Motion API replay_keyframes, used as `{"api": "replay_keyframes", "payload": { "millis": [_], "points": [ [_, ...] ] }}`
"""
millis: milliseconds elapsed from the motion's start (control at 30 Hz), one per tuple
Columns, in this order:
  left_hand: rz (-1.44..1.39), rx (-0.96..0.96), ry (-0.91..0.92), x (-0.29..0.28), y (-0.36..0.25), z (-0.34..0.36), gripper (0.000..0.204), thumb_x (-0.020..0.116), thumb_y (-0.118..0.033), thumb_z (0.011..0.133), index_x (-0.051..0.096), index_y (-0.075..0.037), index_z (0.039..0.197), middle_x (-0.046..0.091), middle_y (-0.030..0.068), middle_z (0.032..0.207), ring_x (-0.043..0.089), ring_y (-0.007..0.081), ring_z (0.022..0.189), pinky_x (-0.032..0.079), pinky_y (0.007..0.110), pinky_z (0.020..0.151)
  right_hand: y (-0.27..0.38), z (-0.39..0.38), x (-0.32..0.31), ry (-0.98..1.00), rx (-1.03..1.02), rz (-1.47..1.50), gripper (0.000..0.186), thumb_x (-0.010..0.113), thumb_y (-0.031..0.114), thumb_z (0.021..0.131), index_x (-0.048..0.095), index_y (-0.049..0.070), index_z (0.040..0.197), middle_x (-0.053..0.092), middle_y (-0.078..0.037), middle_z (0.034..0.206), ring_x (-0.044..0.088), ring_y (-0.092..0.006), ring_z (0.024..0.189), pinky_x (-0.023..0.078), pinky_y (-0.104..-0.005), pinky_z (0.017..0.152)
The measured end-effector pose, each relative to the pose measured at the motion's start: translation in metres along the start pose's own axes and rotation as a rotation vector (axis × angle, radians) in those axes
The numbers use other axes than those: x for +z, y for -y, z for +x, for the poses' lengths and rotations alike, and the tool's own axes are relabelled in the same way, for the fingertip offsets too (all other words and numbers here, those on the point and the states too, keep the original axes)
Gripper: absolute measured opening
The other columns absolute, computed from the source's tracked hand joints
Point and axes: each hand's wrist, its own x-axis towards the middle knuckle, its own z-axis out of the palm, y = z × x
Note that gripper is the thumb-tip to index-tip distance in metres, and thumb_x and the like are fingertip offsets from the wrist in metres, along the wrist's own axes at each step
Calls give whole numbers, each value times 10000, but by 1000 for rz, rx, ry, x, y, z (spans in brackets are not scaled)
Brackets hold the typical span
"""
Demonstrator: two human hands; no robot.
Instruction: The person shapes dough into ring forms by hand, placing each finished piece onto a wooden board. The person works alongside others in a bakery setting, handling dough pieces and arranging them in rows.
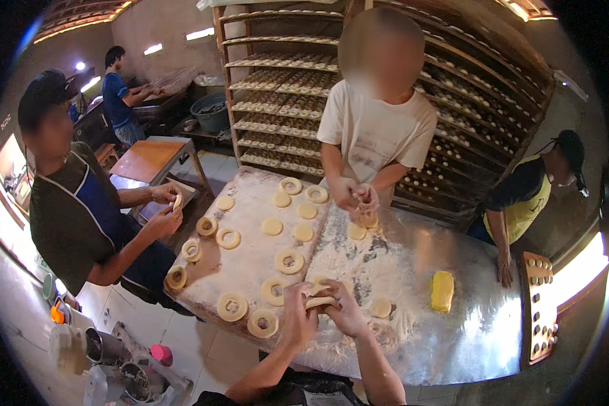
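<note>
Above the near edge of the floured table [419,358], a pale dough ring [323,302] is held up between my two hands. My left hand [298,317] closes round its left side, and my right hand [346,312] grips the right side with bent fingers. Part of the ring is hidden behind the fingers. Just left of my hands lie finished-looking dough rings, among them one ring [262,323] and another [232,306]. A flat dough disc [381,308] rests in the flour to the right of my right hand.
A yellow block [442,291] sits on the table's right half. Across from me a person [379,135] handles dough; at left another person [81,203] holds a ring. A third [528,196] leans at right. Racks [281,95] of trayed dough stand behind.
</note>
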Motion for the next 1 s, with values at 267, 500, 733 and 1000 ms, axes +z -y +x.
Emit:
{"api": "replay_keyframes", "payload": {
  "millis": [267,500,733,1000],
  "points": [
    [-1257,-675,-121,-49,49,2,322,432,44,855,484,-51,1158,545,71,1004,601,177,930,494,286,797,-8,27,67,149,-58,343,589,631,263,937,374,56,1426,639,-121,1103,627,-221,1012,486,-351,874],
    [-104,-299,220,-93,109,10,291,375,-267,1038,537,-28,1073,596,186,893,623,377,711,490,458,646,-22,47,141,-91,153,339,576,435,563,1004,461,133,1386,658,-131,1069,678,-287,905,526,-337,792],
    [-107,-211,363,-121,122,28,281,414,-292,1039,556,-49,1036,629,200,784,643,416,714,507,487,602,-20,69,172,-144,117,275,476,429,257,999,403,57,1430,525,-117,1213,573,-188,1052,478,-308,925],
    [-83,-79,315,-134,140,56,186,494,-240,1023,569,-73,1058,675,167,792,685,374,706,537,436,612,-17,93,188,-1,20,-56,648,440,582,1005,381,95,1429,577,-74,931,611,-160,874,524,-290,786]
  ]
}}
